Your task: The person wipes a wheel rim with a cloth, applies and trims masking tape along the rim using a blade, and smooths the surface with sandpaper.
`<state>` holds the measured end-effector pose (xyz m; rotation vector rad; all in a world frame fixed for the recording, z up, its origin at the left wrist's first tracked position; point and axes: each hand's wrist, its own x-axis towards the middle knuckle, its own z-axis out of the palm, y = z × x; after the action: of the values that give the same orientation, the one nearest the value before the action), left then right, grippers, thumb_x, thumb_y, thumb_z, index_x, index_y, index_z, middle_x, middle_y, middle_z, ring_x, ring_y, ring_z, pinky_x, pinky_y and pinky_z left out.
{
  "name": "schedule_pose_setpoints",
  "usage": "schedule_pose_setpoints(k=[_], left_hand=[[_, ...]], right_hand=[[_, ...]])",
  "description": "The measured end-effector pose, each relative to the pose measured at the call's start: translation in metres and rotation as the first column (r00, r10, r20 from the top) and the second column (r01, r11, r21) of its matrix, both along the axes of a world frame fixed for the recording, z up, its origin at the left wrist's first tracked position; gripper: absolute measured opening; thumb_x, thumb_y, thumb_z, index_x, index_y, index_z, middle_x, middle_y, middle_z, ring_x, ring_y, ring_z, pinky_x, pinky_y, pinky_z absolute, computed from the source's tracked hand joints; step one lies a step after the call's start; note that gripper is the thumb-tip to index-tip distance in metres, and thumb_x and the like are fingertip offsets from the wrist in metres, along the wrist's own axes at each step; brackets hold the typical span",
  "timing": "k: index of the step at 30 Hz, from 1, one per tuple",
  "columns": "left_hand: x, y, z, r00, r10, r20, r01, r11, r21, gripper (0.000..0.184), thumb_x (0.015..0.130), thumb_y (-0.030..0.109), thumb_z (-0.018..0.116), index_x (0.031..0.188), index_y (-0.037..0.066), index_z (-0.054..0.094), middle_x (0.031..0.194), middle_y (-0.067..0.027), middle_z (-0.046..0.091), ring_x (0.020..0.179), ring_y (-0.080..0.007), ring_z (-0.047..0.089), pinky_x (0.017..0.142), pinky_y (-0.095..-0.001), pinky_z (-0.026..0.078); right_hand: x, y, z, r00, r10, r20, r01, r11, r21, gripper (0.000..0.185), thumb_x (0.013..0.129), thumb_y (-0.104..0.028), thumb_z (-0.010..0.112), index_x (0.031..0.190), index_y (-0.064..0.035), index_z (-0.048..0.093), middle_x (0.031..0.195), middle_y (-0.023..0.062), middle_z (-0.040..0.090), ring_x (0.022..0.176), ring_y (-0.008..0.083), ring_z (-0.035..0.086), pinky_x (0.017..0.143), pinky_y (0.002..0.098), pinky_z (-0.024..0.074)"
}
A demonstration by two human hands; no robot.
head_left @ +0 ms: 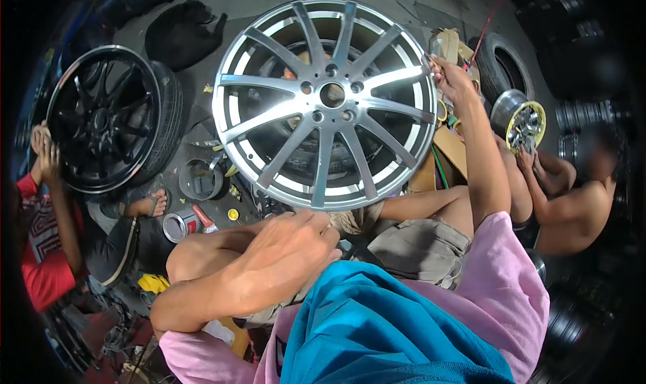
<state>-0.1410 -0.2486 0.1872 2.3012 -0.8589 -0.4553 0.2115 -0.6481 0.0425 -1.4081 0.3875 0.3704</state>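
A silver multi-spoke alloy wheel rim (323, 121) lies face up in front of me, above my lap, with a shiny machined face and a round centre hole. My left hand (289, 249) is closed at its near edge, the fingertips curled against the lip. At the far right edge, my right hand (454, 78) is pinched; whatever small thing may be between its fingers is too hard to make out. Beneath the spokes a tire (316, 158) shows, partly hidden by the rim.
At left, a person in red holds a black wheel rim (101, 118) beside a tire (165, 125). A black dog (185, 34) lies behind. A can (178, 226) stands near my knee. At right another person works on a yellow-edged rim (518, 121).
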Motion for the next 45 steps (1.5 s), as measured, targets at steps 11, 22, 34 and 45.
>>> schedule_pose_setpoints(k=[11, 22, 34, 45], left_hand=[[-0.016, 0.018, -0.006, 0.997, 0.038, 0.071, -0.033, 0.997, -0.068, 0.019, 0.079, 0.012, 0.064, 0.08, -0.006, 0.067, 0.089, -0.0244, 0.065, 0.088, -0.0372, 0.064, 0.075, -0.0461, 0.049], [-0.044, 0.025, -0.02, 0.73, 0.216, 0.648, -0.225, 0.972, -0.07, 0.015, 0.081, 0.019, 0.064, 0.079, 0.004, 0.068, 0.083, -0.0112, 0.059, 0.086, -0.0261, 0.058, 0.074, -0.0382, 0.038], [-0.045, 0.016, -0.032, 0.846, 0.173, 0.505, -0.216, 0.976, 0.029, 0.013, 0.08, 0.015, 0.067, 0.08, 0.002, 0.069, 0.082, -0.0104, 0.063, 0.084, -0.0227, 0.062, 0.069, -0.034, 0.042], [-0.063, 0.031, -0.036, 0.935, 0.159, 0.318, -0.137, 0.986, -0.09, 0.022, 0.078, 0.009, 0.069, 0.096, -0.004, 0.068, 0.106, -0.0213, 0.065, 0.106, -0.0357, 0.065, 0.087, -0.0439, 0.052]], right_hand=[[0.134, 0.19, 0.048, 0.89, 0.439, 0.125, -0.319, 0.794, -0.517, 0.021, 0.102, -0.021, 0.071, 0.087, -0.0077, 0.067, 0.068, -0.0041, 0.061, 0.052, 0.0043, 0.051, 0.046, 0.0169, 0.0388], [0.075, 0.384, 0.053, 0.546, 0.82, 0.174, -0.521, 0.494, -0.696, 0.018, 0.098, -0.017, 0.077, 0.098, 0.001, 0.077, 0.07, 0.0, 0.065, 0.055, 0.0067, 0.055, 0.049, 0.0224, 0.0442], [-0.124, 0.442, 0.056, -0.075, 0.997, -0.035, -0.487, -0.067, -0.871, 0.019, 0.088, -0.018, 0.079, 0.094, -0.0006, 0.082, 0.076, 0.0117, 0.078, 0.068, 0.0195, 0.077, 0.07, 0.0354, 0.063], [-0.161, 0.29, 0.084, 0.417, 0.906, 0.065, -0.897, 0.422, -0.127, 0.043, 0.104, -0.026, 0.072, 0.131, 0.0071, 0.065, 0.099, 0.0098, 0.074, 0.08, 0.012, 0.073, 0.073, 0.023, 0.0614]])
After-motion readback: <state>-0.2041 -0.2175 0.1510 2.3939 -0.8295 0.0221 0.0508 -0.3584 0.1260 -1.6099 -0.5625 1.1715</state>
